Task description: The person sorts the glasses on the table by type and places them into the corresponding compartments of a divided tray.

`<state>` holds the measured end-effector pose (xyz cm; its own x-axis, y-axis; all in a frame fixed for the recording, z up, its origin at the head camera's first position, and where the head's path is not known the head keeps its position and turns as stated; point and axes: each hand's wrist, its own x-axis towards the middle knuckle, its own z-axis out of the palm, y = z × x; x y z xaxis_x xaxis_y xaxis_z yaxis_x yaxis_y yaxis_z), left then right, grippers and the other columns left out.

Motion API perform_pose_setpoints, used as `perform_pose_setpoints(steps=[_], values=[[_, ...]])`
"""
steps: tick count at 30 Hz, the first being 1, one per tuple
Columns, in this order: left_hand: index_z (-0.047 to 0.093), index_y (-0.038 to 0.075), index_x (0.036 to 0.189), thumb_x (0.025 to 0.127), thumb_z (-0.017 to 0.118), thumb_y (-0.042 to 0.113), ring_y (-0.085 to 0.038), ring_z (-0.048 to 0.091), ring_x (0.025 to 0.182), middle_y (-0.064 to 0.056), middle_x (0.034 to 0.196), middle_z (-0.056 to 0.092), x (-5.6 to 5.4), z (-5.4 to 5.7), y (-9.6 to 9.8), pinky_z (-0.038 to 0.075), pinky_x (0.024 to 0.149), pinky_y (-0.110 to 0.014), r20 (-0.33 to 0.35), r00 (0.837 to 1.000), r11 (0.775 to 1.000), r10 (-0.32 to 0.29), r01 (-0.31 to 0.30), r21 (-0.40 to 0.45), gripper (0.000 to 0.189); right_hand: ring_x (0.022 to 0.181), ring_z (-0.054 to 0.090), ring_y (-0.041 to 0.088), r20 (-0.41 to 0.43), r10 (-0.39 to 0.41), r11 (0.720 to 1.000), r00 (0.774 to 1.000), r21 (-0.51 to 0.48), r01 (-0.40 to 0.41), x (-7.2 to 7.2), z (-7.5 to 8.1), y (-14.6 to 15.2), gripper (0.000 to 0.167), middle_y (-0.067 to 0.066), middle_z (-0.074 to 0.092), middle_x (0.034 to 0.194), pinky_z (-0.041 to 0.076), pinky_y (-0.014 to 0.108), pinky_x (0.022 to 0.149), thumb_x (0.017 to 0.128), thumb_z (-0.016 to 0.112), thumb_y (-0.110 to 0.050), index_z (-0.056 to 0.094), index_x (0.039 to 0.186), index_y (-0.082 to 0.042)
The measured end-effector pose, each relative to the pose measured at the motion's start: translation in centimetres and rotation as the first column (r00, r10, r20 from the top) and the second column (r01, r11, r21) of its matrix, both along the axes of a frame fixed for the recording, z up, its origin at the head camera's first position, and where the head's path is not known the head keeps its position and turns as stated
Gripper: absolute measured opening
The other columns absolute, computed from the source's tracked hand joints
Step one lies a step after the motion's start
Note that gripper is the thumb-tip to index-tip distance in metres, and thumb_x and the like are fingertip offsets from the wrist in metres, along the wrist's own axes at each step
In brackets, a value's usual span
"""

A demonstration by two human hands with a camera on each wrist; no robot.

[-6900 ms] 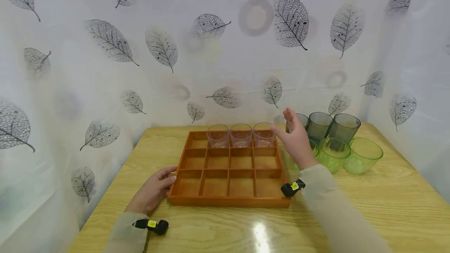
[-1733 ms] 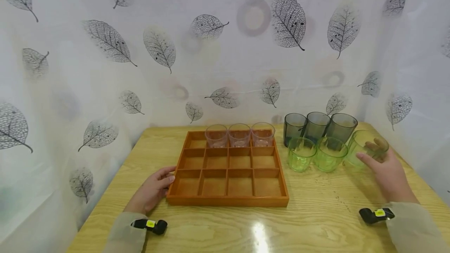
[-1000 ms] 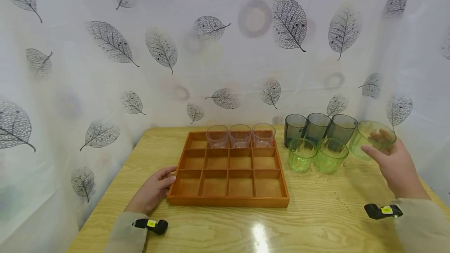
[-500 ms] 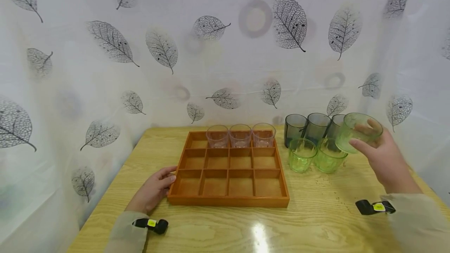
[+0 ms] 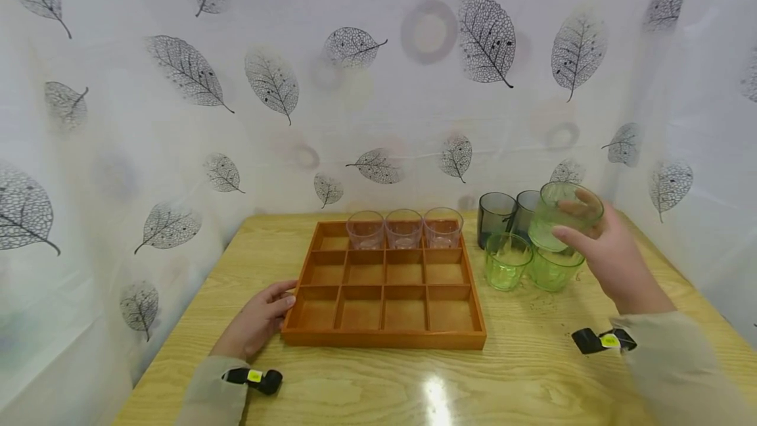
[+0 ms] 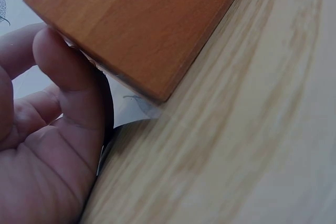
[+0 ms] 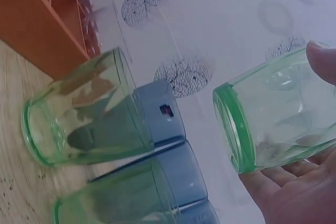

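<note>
My right hand [image 5: 615, 255] grips a light green glass [image 5: 547, 229], raised above the table; its thumb is on the near side and its fingers on the far side. Under and beside it stand two green glasses [image 5: 503, 275], upright on the table. In the right wrist view the held glass [image 7: 283, 114] is tilted, its thick green base toward the standing glasses. My left hand [image 5: 257, 317] rests at the left side of a wooden tray [image 5: 384, 339] with compartments, its fingertips against the wall. Three clear glasses [image 5: 405, 232] sit in the tray's back row, its far-left compartment bare.
Grey glasses [image 5: 495, 215] stand behind the green ones, one hidden behind the held glass. The wooden table [image 5: 355, 386] reaches a white curtain [image 5: 331, 104] with a leaf print at the back and sides.
My right hand has left the tray's back-right corner, taken the rightmost green glass, lifted it and carried it left over the other green glasses. My left hand has stayed at the tray.
</note>
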<state>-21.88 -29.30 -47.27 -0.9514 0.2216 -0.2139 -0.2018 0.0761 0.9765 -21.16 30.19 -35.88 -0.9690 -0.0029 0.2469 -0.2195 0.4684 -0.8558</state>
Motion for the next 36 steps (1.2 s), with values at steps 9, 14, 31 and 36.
perform_pose_setpoints(steps=[9, 14, 31, 36], values=[[0.03, -0.002, 0.155, 0.107, 0.053, 0.017, -0.015, 0.057, 0.082, -0.009, 0.113, 0.057, 0.0, -0.1, 0.0, 0.048, 0.067, -0.025, -0.004, 1.0, 1.0, -0.002, 0.002, -0.001, 0.057, 0.12, 0.046, 0.014, 0.014, 0.056, 0.998, 0.998, -0.026, -0.055, -0.5, 1.0, -3.2, 0.079, 0.005, 0.04, 0.156, 0.045, 0.022, 0.084, 0.102, 0.063, -0.034, 0.014, 0.163, -0.027], [0.03, -0.001, 0.156, 0.107, 0.054, 0.018, -0.014, 0.056, 0.081, -0.009, 0.113, 0.056, 0.0, 0.0, 0.0, 0.048, 0.066, -0.025, -0.003, 1.0, 1.0, -0.004, 0.004, -0.002, 0.057, 0.133, 0.042, 0.022, 0.011, 0.106, 0.992, 0.994, -0.068, -0.105, -1.1, 1.3, -5.1, 0.082, 0.005, 0.039, 0.157, 0.042, 0.019, 0.09, 0.101, 0.065, -0.034, 0.013, 0.163, -0.024], [0.03, -0.001, 0.155, 0.107, 0.054, 0.017, -0.014, 0.055, 0.081, -0.008, 0.113, 0.056, 0.1, -0.1, 0.0, 0.047, 0.066, -0.024, -0.001, 1.0, 1.0, 0.012, -0.012, 0.005, 0.057, 0.133, 0.047, 0.022, 0.013, 0.251, 0.948, 0.968, -0.206, -0.243, -3.3, 2.3, -11.8, 0.085, -0.002, 0.042, 0.152, 0.039, 0.049, 0.106, 0.095, 0.073, -0.037, 0.02, 0.161, -0.025], [0.03, -0.001, 0.155, 0.107, 0.054, 0.017, -0.015, 0.056, 0.083, -0.009, 0.114, 0.056, 0.1, -0.1, 0.1, 0.048, 0.067, -0.025, 0.001, 1.0, 1.0, 0.013, -0.013, 0.004, 0.057, 0.134, 0.047, 0.021, 0.005, 0.291, 0.934, 0.957, -0.218, -0.283, -4.1, 2.1, -13.8, 0.088, -0.001, 0.043, 0.151, 0.041, 0.049, 0.105, 0.094, 0.074, -0.037, 0.019, 0.161, -0.025]])
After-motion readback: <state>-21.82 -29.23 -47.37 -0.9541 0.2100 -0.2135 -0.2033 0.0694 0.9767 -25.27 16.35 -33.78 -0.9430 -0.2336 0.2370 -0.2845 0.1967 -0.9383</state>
